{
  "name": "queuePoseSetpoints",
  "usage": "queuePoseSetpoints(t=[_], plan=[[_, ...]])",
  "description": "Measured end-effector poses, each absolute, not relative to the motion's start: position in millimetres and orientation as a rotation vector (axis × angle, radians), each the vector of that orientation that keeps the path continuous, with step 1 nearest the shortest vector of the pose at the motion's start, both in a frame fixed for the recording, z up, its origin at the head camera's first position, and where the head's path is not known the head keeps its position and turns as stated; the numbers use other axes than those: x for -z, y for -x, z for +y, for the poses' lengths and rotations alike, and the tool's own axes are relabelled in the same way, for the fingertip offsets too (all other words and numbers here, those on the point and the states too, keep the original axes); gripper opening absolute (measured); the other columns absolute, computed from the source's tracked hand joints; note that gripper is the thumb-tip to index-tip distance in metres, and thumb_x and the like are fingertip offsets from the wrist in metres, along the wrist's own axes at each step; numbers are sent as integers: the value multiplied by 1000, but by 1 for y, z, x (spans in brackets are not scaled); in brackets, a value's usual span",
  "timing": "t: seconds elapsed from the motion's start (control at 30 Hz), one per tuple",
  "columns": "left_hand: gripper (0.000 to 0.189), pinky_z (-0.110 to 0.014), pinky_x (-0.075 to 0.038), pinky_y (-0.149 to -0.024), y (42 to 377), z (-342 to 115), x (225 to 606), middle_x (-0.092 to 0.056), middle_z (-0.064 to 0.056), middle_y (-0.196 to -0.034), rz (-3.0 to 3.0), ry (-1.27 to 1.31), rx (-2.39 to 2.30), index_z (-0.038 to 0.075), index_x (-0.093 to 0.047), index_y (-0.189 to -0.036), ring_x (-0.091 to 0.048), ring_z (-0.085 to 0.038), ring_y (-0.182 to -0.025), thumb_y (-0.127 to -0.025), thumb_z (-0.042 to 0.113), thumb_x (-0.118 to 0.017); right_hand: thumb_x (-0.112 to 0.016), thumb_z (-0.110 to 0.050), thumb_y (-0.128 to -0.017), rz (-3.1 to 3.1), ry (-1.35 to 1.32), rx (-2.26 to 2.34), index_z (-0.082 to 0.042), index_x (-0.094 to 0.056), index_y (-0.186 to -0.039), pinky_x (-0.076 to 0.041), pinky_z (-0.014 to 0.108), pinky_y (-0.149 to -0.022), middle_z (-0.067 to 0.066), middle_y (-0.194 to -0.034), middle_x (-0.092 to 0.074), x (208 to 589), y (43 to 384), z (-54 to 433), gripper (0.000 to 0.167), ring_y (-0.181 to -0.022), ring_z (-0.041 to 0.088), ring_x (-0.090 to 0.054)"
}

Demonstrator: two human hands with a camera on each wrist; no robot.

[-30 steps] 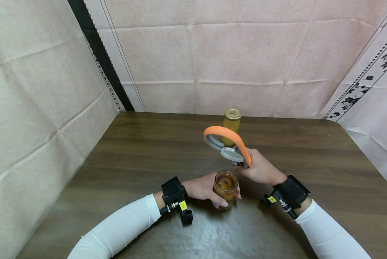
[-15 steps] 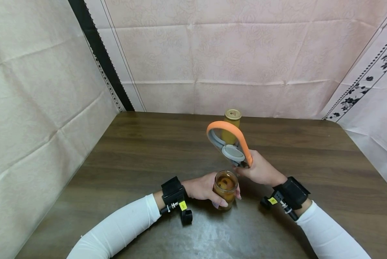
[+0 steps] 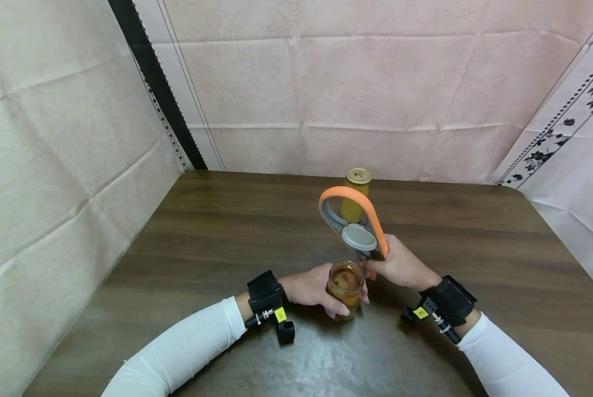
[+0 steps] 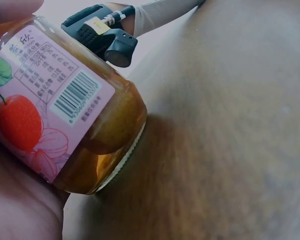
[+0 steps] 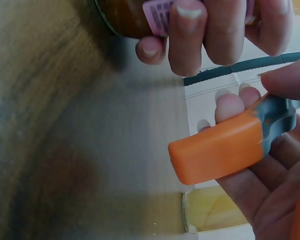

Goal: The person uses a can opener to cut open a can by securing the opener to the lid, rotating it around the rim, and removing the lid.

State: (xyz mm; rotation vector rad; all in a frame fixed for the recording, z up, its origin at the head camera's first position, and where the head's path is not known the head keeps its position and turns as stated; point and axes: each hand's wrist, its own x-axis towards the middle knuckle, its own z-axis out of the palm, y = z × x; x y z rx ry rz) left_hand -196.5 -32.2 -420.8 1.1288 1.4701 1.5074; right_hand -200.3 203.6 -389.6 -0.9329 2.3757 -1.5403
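Observation:
My left hand [image 3: 306,285] grips a glass jar [image 3: 345,295] around its side, and the jar stands on the table. Its mouth has no lid on it, and fruit pieces in amber liquid show inside. A pink label [image 4: 55,100] with a red fruit faces the left wrist camera. Just beyond the jar, my right hand [image 3: 400,264] holds a strap wrench with an orange band loop [image 3: 374,220] raised above the table. The wrench's orange handle [image 5: 217,150] lies across the fingers, thumb over the grey part. A pale round disc [image 3: 359,237] sits by the loop; whether it is a lid, I cannot tell.
A second jar [image 3: 358,177], yellowish with a gold lid, stands behind the loop near the table's back edge. The brown wooden table [image 3: 217,231] meets pale cloth hangings [image 3: 376,82] at the back and sides.
The right hand has shifted slightly toward the person, and the strap wrench has turned, its loop moving a little up and right. The left hand and its jar have stayed in place.

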Motion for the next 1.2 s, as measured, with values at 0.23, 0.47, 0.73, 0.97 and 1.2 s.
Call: queuePoseSetpoints(t=[0.23, 0.47, 0.73, 0.97, 1.2], plan=[[56, -25, -47, -103, 198, -32, 420, -54, -37, -129, 1509, -1139, -1496, -12, -43, -138, -62, -25, -123, -87, -14, -66, -63, 7, -87, 2294, 834, 1596, 9, -62, -100, -57, 34, -62, 13, -71, -64, 394, 196, 207, 13, -63, 22, -65], [54, -23, -45, -106, 197, -33, 419, -54, -39, -130, 1529, -1119, -1501, -11, -45, -136, -60, -3, -114, -87, -13, -67, -62, 9, -88, 2153, 818, 1691, 13, -57, -107, -58, 36, -63, 7, -73, -64, 397, 194, 213, 20, -63, 20, -67], [43, -29, -46, -108, 202, -38, 421, -57, -36, -127, 1551, -1160, -1515, -11, -50, -127, -61, -8, -116, -88, -10, -67, -59, 14, -83, 2080, 867, 1709, 20, -53, -110, -59, 36, -63, 3, -75, -65, 400, 192, 219, 28, -61, 18, -69], [42, -30, -46, -108, 205, -42, 421, -56, -36, -128, 1572, -1150, -1525, -11, -50, -127, -61, -9, -116, -89, -9, -67, -62, 11, -86, 2018, 854, 1688, 16, -53, -113, -59, 39, -64, 6, -75, -68, 399, 191, 224, 28, -63, 22, -71], [42, -28, -48, -105, 207, -43, 421, -56, -36, -128, 1582, -1138, -1520, -11, -50, -128, -60, -11, -116, -90, -8, -67, -62, 7, -91, 1905, 813, 1710, 3, -57, -116, -61, 44, -67, 6, -79, -72, 397, 190, 229, 26, -66, 23, -73]])
